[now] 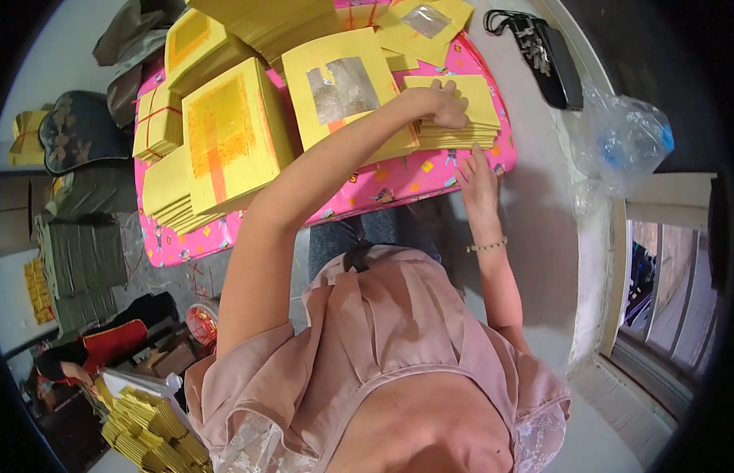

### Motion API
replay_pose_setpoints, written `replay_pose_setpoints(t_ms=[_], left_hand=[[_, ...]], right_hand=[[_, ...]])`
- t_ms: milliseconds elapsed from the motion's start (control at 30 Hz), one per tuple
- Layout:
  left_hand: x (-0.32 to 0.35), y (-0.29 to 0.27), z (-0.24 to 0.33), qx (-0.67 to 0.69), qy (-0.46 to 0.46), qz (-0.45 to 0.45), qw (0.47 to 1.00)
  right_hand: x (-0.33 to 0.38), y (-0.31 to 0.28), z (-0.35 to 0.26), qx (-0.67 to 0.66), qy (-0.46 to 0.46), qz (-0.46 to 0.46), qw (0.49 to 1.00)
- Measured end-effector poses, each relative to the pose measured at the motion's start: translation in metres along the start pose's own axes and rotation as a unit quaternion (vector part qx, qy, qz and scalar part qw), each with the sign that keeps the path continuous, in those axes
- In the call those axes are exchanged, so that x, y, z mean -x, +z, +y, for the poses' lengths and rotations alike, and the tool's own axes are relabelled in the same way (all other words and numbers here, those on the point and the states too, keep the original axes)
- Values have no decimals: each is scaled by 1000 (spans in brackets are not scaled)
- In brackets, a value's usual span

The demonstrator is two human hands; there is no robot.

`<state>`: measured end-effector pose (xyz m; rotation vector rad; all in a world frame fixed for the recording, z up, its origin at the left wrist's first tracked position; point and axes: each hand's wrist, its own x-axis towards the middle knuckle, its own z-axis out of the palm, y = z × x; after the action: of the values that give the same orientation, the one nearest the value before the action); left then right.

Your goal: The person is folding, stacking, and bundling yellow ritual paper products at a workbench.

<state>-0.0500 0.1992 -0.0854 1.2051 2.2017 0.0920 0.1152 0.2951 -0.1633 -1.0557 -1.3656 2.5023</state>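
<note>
A low, fanned stack of yellow joss paper (481, 94) lies at the right end of the pink table. My left hand (446, 106) reaches across and rests on top of it, fingers apart. At its front edge is my right hand (480, 189), fingers stretched out, the tips by the sheet edges. Left of these stands a tall stack with a silver foil square (342, 88), partly behind my left forearm. Another tall stack with an orange-gold square (217, 130) stands farther left. Loose foil-faced sheets (430, 27) lie at the back right.
The pink patterned tablecloth (383, 185) covers the table. Red-tied bundles (156, 126) sit at its left edge. A black case with keys (548, 63) and a clear plastic bag (627, 142) lie on the right. A co-worker's hand (77, 370) is by yellow bundles (150, 430) at lower left.
</note>
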Motion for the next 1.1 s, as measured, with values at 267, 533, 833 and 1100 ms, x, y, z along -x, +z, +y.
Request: replay_pose_setpoints(t_ms=[267, 533, 833, 1100], left_hand=[[-8, 6, -5, -68, 50, 9, 996], [4, -5, -3, -19, 70, 42, 996], [6, 13, -13, 0, -33, 128, 991], [103, 5, 17, 105, 99, 502, 853]], right_hand=[[-10, 39, -18, -116, 21, -5, 993], [-33, 54, -14, -85, 2, 70, 994], [-53, 70, 3, -82, -148, 43, 985], [-22, 82, -54, -98, -305, 103, 942]])
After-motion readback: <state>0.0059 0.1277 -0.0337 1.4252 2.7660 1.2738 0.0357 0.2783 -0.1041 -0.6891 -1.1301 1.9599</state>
